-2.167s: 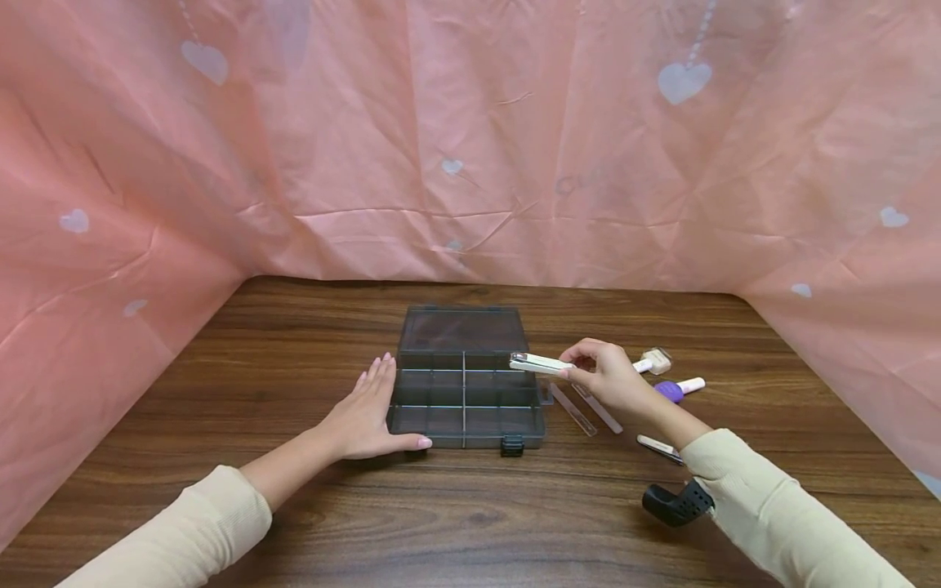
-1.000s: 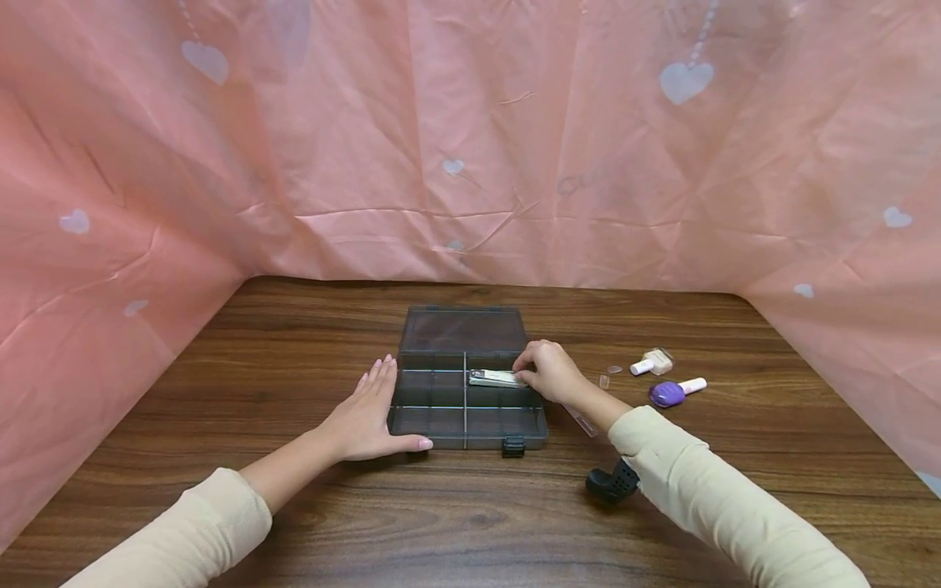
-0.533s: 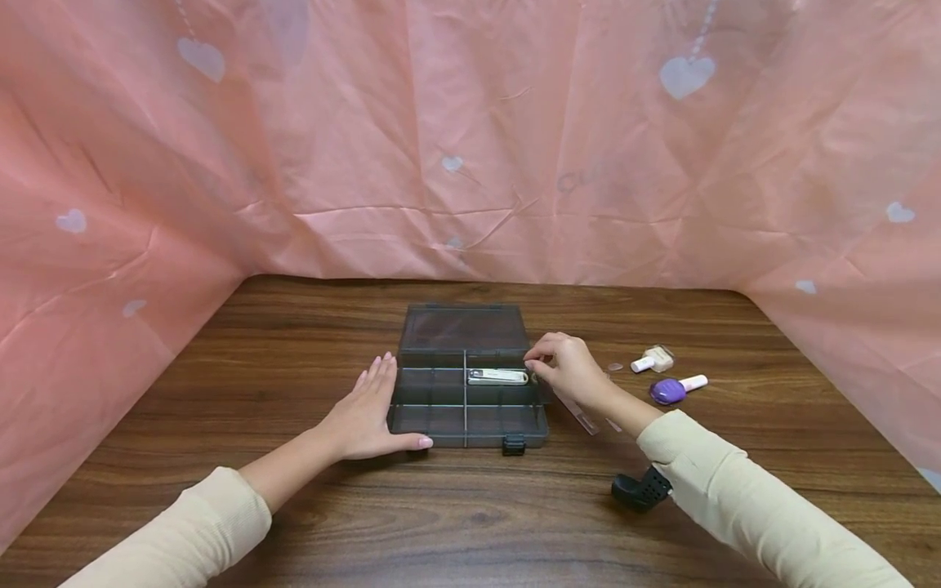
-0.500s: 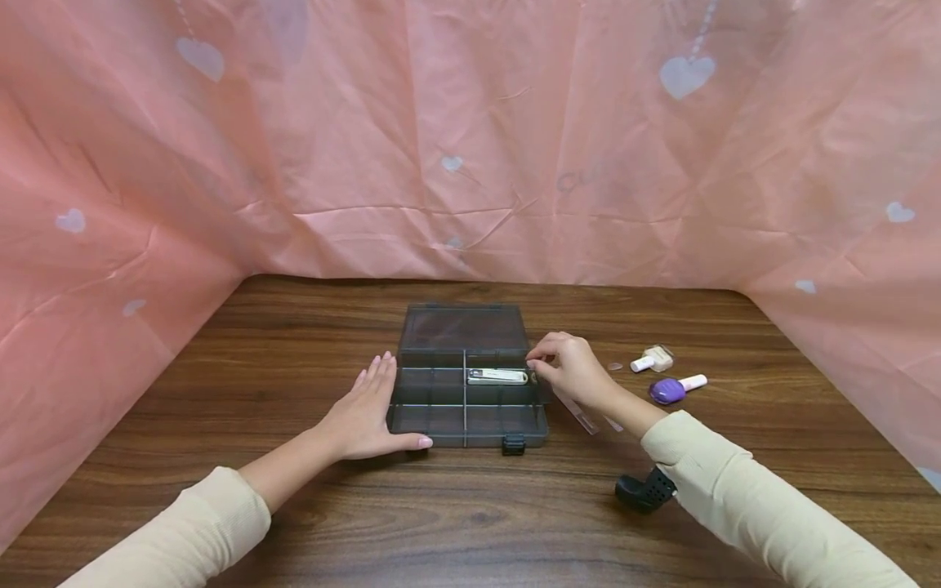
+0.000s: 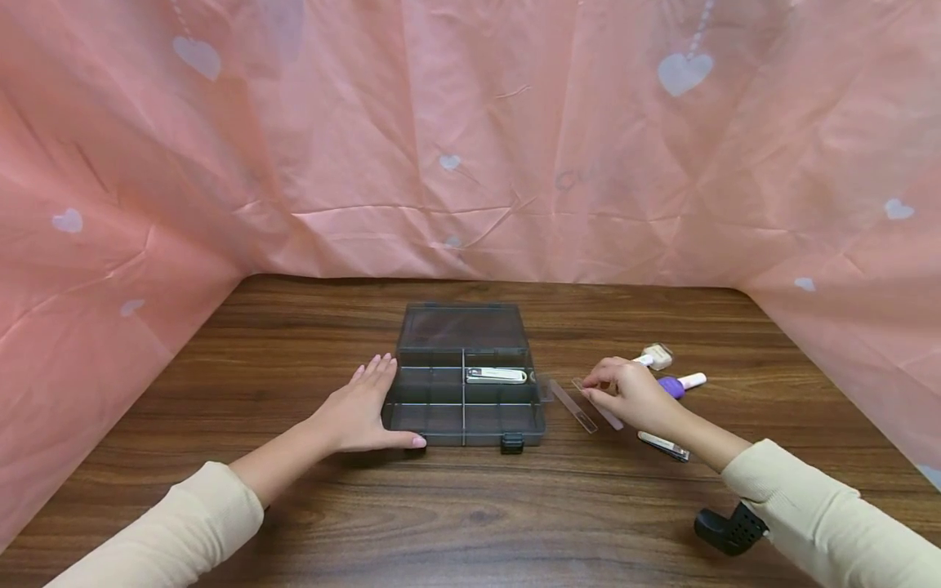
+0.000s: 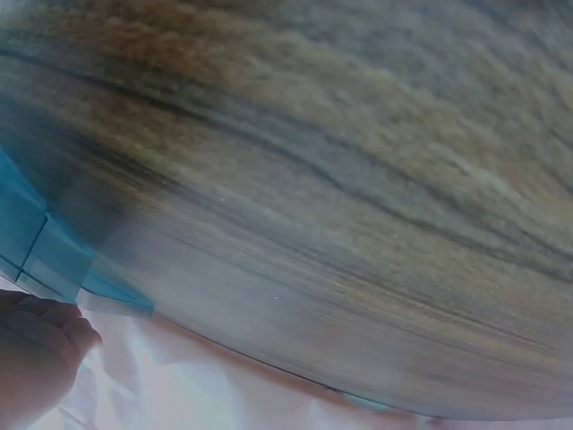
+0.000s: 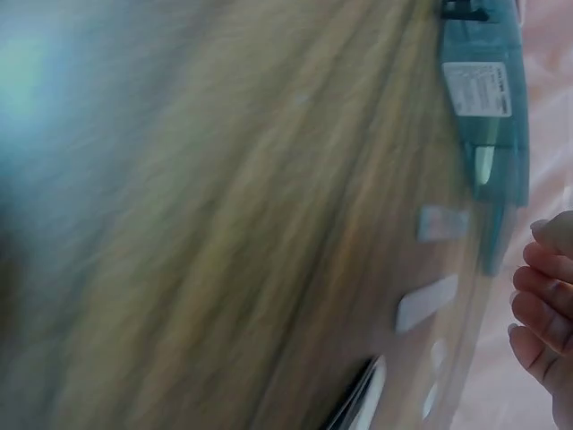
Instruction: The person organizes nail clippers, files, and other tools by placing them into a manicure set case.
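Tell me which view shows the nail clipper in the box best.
Head view: the nail clipper lies whole in the organizer box. Right wrist shows a blurred pale sliver, perhaps it; left wrist shows only a box corner.

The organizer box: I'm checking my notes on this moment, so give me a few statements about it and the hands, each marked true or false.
1. The organizer box has its lid open. True.
2. The nail clipper lies in a right-hand compartment of the box. True.
3. The left hand grips the nail clipper. False: it rests flat against the box's left side.
4. The right hand is inside the box. False: it is on the table right of the box, at the clear nail files.
5. The purple bottle stands in the box. False: it lies on the table.
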{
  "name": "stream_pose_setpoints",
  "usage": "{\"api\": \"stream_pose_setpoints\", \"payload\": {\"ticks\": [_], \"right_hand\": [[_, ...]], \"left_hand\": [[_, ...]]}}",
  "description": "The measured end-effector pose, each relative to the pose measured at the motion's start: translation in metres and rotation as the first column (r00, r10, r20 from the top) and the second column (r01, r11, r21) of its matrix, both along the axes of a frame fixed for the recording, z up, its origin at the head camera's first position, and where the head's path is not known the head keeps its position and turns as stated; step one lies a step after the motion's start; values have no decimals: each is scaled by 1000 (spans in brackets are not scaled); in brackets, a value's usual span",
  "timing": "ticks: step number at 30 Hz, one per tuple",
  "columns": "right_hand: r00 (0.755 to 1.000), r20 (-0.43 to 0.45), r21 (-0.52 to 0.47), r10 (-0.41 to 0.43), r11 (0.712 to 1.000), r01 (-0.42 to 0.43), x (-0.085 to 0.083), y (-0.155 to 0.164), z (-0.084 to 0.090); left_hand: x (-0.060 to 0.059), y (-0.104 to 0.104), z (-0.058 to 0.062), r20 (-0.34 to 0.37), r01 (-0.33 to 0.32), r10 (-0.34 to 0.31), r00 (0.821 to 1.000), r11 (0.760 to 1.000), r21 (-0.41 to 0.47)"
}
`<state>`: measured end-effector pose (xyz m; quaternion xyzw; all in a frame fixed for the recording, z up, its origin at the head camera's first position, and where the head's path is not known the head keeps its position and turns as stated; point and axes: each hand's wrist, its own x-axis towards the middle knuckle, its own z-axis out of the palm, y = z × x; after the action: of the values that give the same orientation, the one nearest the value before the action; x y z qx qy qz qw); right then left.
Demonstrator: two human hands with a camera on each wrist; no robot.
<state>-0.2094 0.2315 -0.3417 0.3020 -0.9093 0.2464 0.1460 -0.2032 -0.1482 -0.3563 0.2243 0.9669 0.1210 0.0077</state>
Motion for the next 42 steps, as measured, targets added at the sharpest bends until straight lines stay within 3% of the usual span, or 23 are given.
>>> {"api": "stream_pose_setpoints", "payload": {"ticks": [7,12,19,24,28,35,42], "right_hand": [[997,-78,-4,13,1000,-13,16,24,-8],[990,-133,-39,-40,999,35,20,34,-17],[987,33,-42,-157,986,159,32,49,-21],[977,40,-23,-211,977,212,40,62,-22],[975,42,-8,-218,976,218,46,74,-23],[953,166,61,-252,968,245,54,84,-26],[959,167,57,-228,974,221,58,91,-31]], "left_hand": [[0,-2,2,18,2,-1,1000,1000,-4],[3,-5,4,28,-8,8,1000,1000,-8],[2,-7,7,31,13,-12,999,999,-34],[1,-6,8,47,18,-17,999,1000,-24],[1,-4,7,50,17,-17,999,1000,-3],[1,-4,6,39,21,-21,999,1000,-4],[3,-3,8,36,25,-24,999,1000,-15]]}}
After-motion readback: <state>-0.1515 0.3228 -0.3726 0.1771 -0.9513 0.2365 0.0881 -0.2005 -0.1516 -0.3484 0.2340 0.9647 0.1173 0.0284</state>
